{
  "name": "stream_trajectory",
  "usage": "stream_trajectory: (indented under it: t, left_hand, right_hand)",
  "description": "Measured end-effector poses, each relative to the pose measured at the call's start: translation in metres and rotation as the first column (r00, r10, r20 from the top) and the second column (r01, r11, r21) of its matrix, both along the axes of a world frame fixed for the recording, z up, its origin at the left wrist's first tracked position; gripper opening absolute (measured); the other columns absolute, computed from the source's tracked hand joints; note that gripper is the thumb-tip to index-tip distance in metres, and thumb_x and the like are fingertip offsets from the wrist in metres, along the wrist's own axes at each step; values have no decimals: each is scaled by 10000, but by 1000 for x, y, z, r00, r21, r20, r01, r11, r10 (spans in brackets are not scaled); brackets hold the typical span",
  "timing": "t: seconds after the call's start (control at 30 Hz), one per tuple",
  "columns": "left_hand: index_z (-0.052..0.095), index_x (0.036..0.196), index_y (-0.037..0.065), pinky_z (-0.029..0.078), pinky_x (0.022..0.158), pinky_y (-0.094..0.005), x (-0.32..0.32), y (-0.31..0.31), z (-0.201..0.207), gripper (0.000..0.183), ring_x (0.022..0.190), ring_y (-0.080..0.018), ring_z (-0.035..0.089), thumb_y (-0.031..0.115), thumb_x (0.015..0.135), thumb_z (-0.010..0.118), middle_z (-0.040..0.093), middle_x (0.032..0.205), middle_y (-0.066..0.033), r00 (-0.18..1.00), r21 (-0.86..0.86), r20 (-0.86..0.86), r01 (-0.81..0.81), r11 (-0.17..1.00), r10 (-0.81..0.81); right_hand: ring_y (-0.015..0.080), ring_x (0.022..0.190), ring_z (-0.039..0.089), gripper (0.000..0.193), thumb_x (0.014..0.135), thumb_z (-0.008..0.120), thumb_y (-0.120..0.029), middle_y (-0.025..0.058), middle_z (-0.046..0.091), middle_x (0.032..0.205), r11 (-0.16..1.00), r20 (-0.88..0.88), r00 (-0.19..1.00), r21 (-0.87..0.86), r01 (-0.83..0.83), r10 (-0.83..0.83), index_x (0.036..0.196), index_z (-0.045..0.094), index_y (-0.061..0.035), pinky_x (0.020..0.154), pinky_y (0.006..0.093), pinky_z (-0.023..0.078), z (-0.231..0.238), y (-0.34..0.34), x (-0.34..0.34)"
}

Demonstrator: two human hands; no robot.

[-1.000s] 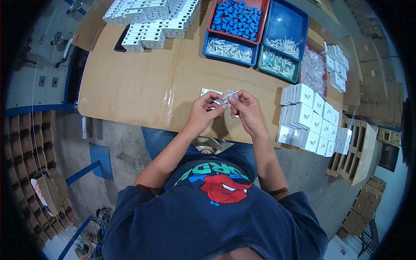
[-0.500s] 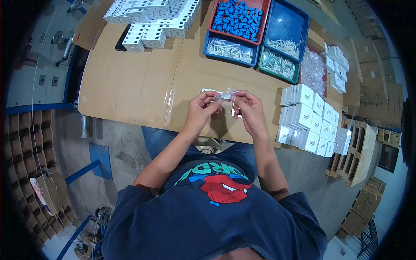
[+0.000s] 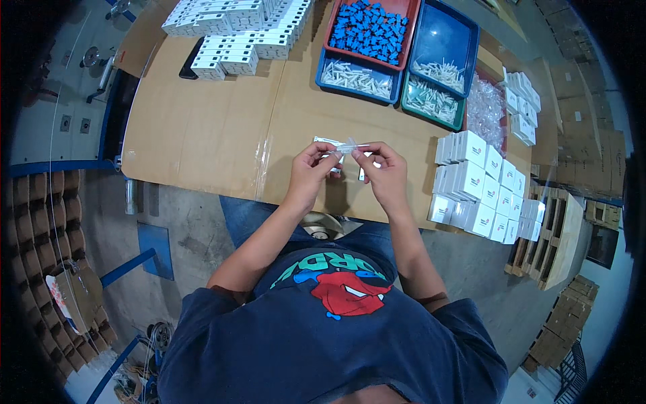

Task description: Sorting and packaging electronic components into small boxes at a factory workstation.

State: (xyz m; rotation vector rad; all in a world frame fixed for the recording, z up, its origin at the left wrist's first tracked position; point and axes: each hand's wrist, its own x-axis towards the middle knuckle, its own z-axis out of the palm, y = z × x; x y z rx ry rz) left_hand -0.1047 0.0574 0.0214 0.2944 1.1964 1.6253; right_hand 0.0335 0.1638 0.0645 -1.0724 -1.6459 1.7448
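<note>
Between the fingertips of both hands is a small clear plastic piece (image 3: 348,147), held just above the cardboard-covered table. My left hand (image 3: 312,172) pinches its left end. On the other end, the thumb and fingers of my right hand (image 3: 383,174) close around it, where a thin white stick-like part shows. Beneath the hands lies a white flat box (image 3: 327,141), mostly covered by the fingers. Its exact shape is hidden.
White switch-like blocks (image 3: 235,40) stand in rows at the back left. A red tray of blue clips (image 3: 370,30) and blue trays (image 3: 444,30) with white plugs sit at the back. Clear plastic pieces (image 3: 486,111) fill a bin near stacked white boxes (image 3: 481,185) on the right.
My right fingers have shifted slightly left and curled closer together around the clear piece. The piece has tilted a little, and the left hand is nearly still.
</note>
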Motion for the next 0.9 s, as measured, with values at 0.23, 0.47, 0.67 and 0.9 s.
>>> stream_trajectory:
  t: [0.23,0.47,0.67,0.9]
  left_hand:
    - [593,1172,65,564,751,-290,2,0,0,220,910,-142,694,73,969,680,694,1056,-55,999,37,27,27,999,-28]
    - [587,1220,8,567,735,-265,5,2,10,306,891,-133,687,55,944,711,686,1043,-65,1000,50,-1,21,999,-21]
    - [601,1270,36,581,765,-286,2,1,2,319,988,-151,695,71,966,692,704,1156,-77,998,31,-44,43,999,-42]
    - [592,1321,26,565,766,-269,3,0,4,378,1024,-144,686,73,961,699,690,1167,-65,997,56,-74,43,997,-38]
  right_hand:
    - [-7,582,492,123,918,777,-85,-46,615,688,995,29,998,87,57,-60,996,718,-10,478,186,352,0,-4,-3]
    - [-7,583,476,129,913,781,-73,-43,637,715,988,-10,995,122,97,-96,999,709,-8,507,186,337,-10,-8,-3]
    - [-2,580,480,139,963,733,-126,-45,651,727,996,-1,997,-48,-72,72,1060,697,-33,511,189,335,-12,-7,2]
    - [4,574,468,163,990,700,-165,-46,634,711,986,59,987,-85,-146,151,1089,699,-36,500,210,328,-7,0,6]
